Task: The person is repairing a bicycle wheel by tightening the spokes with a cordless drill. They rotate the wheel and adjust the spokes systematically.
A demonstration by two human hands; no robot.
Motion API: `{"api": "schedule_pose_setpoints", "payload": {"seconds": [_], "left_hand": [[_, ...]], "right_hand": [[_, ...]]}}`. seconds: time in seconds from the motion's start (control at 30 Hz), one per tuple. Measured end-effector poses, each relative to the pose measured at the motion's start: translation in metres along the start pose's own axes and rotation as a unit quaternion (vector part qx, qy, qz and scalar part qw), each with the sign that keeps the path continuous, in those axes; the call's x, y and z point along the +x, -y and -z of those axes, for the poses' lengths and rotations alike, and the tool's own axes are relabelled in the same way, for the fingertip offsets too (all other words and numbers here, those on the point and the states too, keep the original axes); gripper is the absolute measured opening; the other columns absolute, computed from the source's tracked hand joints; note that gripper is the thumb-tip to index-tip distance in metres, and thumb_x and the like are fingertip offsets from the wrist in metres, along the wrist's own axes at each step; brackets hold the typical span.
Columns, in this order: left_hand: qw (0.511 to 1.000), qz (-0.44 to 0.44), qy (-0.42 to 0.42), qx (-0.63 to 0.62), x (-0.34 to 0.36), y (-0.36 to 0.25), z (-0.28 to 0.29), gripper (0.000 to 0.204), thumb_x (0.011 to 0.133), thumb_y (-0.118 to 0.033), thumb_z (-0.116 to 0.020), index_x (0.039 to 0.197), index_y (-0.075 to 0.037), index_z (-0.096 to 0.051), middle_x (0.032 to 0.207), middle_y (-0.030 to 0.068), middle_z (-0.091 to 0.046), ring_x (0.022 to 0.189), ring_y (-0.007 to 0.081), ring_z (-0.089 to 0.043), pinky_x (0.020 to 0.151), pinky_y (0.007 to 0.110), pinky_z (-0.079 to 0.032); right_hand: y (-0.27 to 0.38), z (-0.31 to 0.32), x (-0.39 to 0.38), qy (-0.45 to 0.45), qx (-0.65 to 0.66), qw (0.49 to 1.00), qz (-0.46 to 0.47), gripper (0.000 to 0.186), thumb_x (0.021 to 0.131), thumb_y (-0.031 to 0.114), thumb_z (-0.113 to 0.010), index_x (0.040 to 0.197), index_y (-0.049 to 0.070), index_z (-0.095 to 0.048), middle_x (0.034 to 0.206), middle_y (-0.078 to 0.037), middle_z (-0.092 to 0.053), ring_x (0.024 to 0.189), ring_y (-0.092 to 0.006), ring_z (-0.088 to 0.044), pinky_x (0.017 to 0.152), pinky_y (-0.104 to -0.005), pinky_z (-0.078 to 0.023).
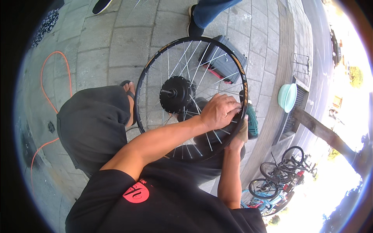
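Note:
A bicycle wheel (142, 83) with a black rim stands tilted over my lap. Many silver spokes, some crossing loosely, run about its large black hub motor (173, 94). My left hand (221, 111) reaches in over the spokes, its fingers pinched together against the inner side of the rim at the right. What lies between those fingertips is too small to make out. Just outside the same part of the rim, my right hand (242, 133) grips a teal and black power drill (251, 119). The rim and left hand partly hide the drill's front end.
Behind the wheel, a dark grey toolbox (225, 60) lies on the paving. Another person's leg in jeans (211, 15) is close beyond the rim. An orange hose (69, 72) loops at left. At right are a mint-green basin (287, 97), a wooden post (324, 129) and parked bicycles (278, 173).

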State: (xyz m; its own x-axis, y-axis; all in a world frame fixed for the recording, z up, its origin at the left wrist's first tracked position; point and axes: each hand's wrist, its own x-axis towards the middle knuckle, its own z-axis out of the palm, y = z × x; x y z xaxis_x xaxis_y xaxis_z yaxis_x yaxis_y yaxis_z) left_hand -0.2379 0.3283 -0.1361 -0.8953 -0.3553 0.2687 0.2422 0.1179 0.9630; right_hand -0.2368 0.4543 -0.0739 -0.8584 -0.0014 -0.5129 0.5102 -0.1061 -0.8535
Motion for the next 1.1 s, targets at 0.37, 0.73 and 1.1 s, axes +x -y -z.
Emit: {"api": "schedule_pose_setpoints", "payload": {"seconds": [0.37,0.73,1.1], "left_hand": [[0.996,-0.088,0.023,-0.023,-0.069,-0.038,0.06,0.018,0.085,-0.007,-0.08,0.102,-0.006,-0.078,0.104,0.0068,-0.075,0.097,0.0293,-0.069,0.091,0.043,-0.051],[0.994,-0.085,0.036,-0.049,-0.085,-0.044,0.073,0.015,0.091,-0.012,-0.078,0.105,-0.004,-0.081,0.106,0.0098,-0.076,0.103,0.0318,-0.071,0.096,0.043,-0.053],[0.988,-0.039,0.062,-0.133,-0.077,-0.054,0.098,0.019,0.095,-0.012,-0.078,0.111,-0.002,-0.08,0.107,0.0133,-0.076,0.104,0.0319,-0.073,0.092,0.04,-0.057]], "right_hand": [[-0.033,-0.001,-0.088,0.009,-0.002,1.0,-0.011,0.05,0.117,0.048,-0.041,0.126,0.005,-0.064,0.118,-0.008,-0.068,0.114,-0.0221,-0.064,0.106,-0.0387,-0.05],[-0.015,-0.026,-0.072,0.003,0.009,1.0,0.025,0.041,0.115,0.046,-0.051,0.108,0.007,-0.066,0.096,-0.005,-0.065,0.09,-0.0174,-0.065,0.082,-0.0313,-0.055],[-0.005,-0.054,-0.082,0.057,-0.03,0.996,0.066,0.041,0.115,0.045,-0.051,0.097,0.011,-0.065,0.086,-0.003,-0.064,0.079,-0.0168,-0.065,0.073,-0.0312,-0.056]]}}
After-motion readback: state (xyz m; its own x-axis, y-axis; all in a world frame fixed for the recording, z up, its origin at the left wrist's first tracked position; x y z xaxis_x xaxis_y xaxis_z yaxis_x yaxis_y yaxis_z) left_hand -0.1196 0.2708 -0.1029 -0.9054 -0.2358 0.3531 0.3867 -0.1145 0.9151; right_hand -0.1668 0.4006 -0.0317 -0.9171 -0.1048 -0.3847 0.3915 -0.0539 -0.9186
